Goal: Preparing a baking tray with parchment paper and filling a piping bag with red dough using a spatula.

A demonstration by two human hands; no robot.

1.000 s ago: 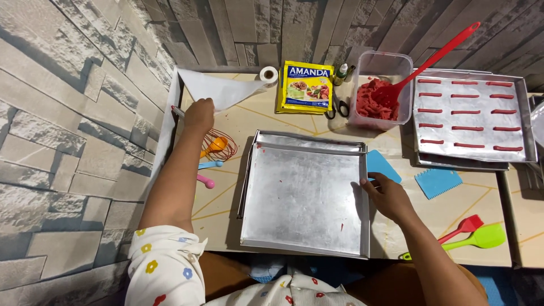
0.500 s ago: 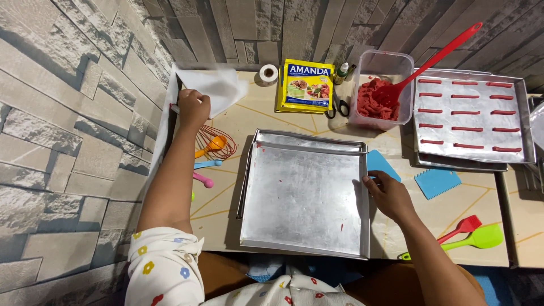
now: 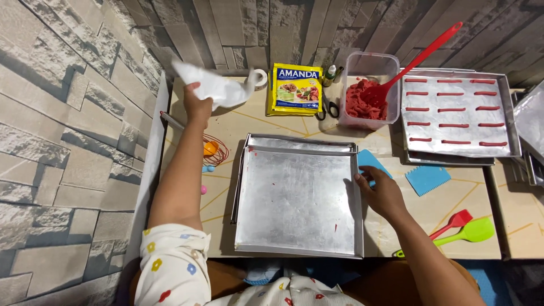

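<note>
**A:** One tray (image 3: 456, 116) is piped already: rows of short red strips across it, sitting right of the empty tray (image 3: 300, 198). The empty tray has nothing on it except a few red specks, so I'd call this about halfway at best, with a whole tray left to fill.

**B:** Agreed. The tub (image 3: 367, 90) up and right of the empty tray has plenty of red batter in it, red spatula stuck in. So mixing looks done, piping isn't.

**A:** What are the hands doing?

**B:** Left hand (image 3: 198, 105) is closed around a white sheet (image 3: 218, 89), looks like paper or a piping bag, lifted off the table up and left of the empty tray. Right hand (image 3: 382, 192) rests loosely open against that tray's right edge, fingertips on a blue scraper (image 3: 368, 161); it isn't gripping anything.

**A:** Change from a second ago?

**B:** The sheet. It was lying flat on the table as a neat triangle, with the left hand just reaching it. Half a second ago it was starting to crumple in the grip, now it's fully up in the air and bunched. The right hand and the empty tray haven't budged.

**A:** Other bits?

**B:** Yellow packet (image 3: 296, 88) above the empty tray, whisk (image 3: 214, 150) to its left, two spatulas (image 3: 462, 226) and a second blue scraper (image 3: 428, 180) to its right. None of that has moved.
</note>
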